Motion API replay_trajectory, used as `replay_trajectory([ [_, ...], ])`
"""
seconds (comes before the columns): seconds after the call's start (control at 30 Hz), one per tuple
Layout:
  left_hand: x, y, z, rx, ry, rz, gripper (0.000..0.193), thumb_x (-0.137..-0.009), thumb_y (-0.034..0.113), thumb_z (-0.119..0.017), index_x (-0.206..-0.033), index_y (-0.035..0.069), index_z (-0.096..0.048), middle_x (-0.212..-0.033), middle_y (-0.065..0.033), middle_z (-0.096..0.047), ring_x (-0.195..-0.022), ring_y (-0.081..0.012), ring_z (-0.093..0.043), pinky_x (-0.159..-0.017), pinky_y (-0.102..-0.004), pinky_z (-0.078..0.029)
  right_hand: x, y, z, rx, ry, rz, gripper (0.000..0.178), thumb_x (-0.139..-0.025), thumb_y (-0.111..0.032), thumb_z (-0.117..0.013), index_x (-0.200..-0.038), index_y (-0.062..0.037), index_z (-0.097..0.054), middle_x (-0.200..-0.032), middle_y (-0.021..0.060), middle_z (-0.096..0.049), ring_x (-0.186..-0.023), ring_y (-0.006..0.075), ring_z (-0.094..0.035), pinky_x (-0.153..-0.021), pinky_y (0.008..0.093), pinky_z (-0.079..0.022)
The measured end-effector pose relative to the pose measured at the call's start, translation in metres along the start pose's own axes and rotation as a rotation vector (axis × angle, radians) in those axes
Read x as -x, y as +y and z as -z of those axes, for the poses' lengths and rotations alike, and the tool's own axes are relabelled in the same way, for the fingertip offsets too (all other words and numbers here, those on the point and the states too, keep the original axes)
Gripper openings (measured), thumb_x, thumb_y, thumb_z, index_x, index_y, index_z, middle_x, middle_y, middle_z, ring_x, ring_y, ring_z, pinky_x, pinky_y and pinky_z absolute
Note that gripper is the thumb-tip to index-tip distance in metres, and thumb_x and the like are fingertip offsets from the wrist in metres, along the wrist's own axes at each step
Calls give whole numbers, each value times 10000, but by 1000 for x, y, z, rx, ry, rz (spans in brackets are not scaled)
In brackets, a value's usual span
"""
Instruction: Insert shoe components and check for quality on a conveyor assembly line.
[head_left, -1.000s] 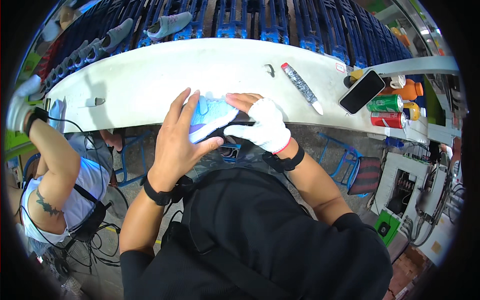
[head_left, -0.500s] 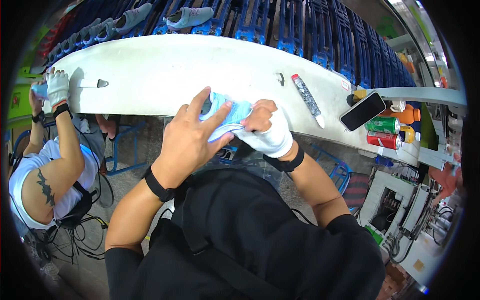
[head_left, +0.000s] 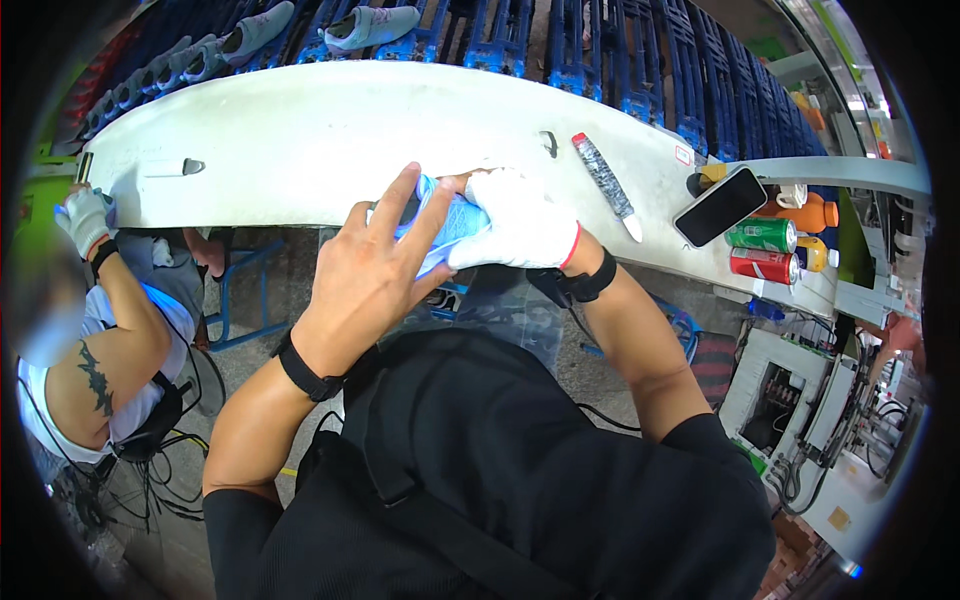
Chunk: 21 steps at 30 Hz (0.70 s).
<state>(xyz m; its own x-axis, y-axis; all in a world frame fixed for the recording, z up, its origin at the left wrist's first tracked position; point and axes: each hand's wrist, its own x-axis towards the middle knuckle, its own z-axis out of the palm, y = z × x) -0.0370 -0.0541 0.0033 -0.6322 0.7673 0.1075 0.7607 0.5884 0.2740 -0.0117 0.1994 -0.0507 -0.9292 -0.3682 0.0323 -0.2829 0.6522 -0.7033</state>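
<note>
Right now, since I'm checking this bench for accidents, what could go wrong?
The shoe is between the left hand and gloved right hand at the near edge of the table; if the grip slips, it might drop. The red can sits near that edge, so a bump could knock it off. The phone is beside the green can, so any spill might reach it.
</note>
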Motion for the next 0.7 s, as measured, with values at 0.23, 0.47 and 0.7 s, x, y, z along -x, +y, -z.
replay_trajectory([
  [0.23, 5, 1, -4, -2, -3, 21, 1105, -761, 257, -972, -1697, 74, -413, -1650, -184, -516, -1082, -368, -689, -897, -443, -635, -2, -5, -19, 45, 167, 7, 635, -923, -514, -808, -1281, 8, -760, -1078, 216, -801, -1052, 417, -756, -941, 470, -597],
  [0.47, 11, -7, -2, 183, 49, 17, 1062, -772, 309, -973, -1661, 66, -445, -1615, -215, -524, -1262, -435, -671, -1016, -471, -615, 10, 4, -43, -650, 561, 19, 405, -1053, -243, -659, -1382, -14, -718, -1246, 186, -790, -1129, 374, -759, -1011, 417, -583],
  [0.7, -46, -3, 29, 872, 132, 73, 824, -838, 318, -960, -1504, 16, -579, -1436, -195, -620, -1205, -336, -742, -920, -415, -643, 63, -44, -18, 108, 708, 140, 1025, -740, -392, -1012, -1577, -66, -518, -1547, 251, -602, -1330, 479, -649, -1149, 515, -509],
])
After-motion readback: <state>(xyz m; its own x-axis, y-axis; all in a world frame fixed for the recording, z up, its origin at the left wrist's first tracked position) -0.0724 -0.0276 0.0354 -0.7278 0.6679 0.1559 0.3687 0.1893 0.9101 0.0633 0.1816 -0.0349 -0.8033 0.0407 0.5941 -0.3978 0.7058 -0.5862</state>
